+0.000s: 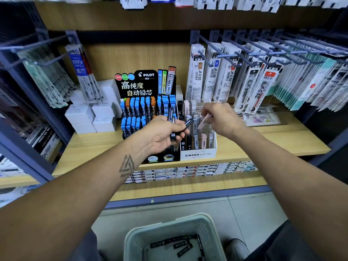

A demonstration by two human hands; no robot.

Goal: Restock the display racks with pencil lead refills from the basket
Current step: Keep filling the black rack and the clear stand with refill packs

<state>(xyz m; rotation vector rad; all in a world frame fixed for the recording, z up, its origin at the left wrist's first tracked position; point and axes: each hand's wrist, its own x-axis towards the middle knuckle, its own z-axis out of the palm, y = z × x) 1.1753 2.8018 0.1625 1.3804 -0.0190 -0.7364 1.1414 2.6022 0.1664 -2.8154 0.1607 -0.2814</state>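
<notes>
My left hand grips several dark lead refill cases in front of the black Pilot display rack, whose slots hold blue and orange cases. My right hand pinches a pink lead refill case, tilted, over the white Mono display rack, which holds black, grey and pink cases. Below, on the floor, the pale green basket contains several black refill cases.
White boxes are stacked left of the Pilot rack on the wooden shelf. Pen refill packs hang from hooks at right and left. Small boxes line the lower shelf.
</notes>
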